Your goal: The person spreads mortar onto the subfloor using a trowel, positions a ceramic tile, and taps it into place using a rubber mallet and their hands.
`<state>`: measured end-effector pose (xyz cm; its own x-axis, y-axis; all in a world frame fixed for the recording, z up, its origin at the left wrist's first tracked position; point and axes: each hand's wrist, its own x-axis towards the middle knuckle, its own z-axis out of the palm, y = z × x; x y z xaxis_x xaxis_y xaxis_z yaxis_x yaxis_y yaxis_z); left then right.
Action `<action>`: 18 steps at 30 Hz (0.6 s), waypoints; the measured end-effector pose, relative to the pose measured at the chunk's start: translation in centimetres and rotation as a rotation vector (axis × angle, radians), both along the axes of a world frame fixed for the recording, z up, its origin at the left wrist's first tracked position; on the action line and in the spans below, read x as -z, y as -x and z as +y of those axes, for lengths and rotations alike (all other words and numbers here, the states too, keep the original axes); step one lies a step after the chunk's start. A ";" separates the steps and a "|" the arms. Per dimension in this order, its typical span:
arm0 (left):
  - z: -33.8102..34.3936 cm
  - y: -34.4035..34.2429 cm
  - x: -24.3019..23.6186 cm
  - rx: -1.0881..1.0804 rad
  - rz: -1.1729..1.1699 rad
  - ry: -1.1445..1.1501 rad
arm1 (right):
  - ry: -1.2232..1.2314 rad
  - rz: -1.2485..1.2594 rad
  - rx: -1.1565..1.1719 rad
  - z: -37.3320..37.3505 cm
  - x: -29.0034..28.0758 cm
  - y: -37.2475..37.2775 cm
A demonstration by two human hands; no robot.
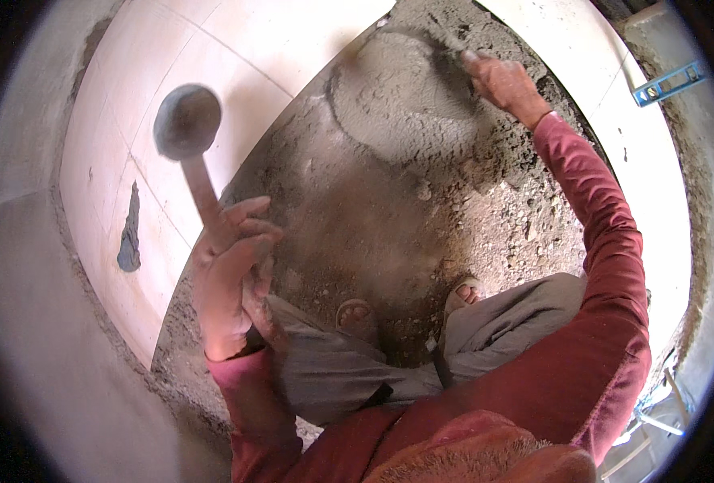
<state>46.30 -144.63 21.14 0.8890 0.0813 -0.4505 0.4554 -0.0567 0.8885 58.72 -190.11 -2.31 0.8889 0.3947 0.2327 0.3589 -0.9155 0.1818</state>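
Observation:
In my left hand [232,266] is the wooden handle of a rubber mallet [186,121], its round grey head raised above the pale tiles. My right hand [503,84] is closed, reaching over a mound of wet grey mortar [401,97] at the far part of the bare dirt patch [325,233]; what it grips is blurred and hard to make out.
Pale floor tiles [99,129] border the dirt on left and right, with a grey smear on the left. A blue spirit level [667,84] lies at upper right. Concrete walls [27,241] edge the floor. My sandalled feet [462,294] are on the dirt.

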 end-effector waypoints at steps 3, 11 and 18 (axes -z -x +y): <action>-1.3 0.0 -0.6 0.025 0.011 -0.044 | 0.032 0.067 0.228 -1.6 0.7 -1.2; -0.6 0.7 -1.3 0.069 -0.080 -0.015 | -0.025 0.510 -0.018 12.1 -4.3 4.4; 0.3 1.6 -1.1 0.105 -0.091 0.070 | -0.200 0.153 -0.210 12.2 -4.0 3.9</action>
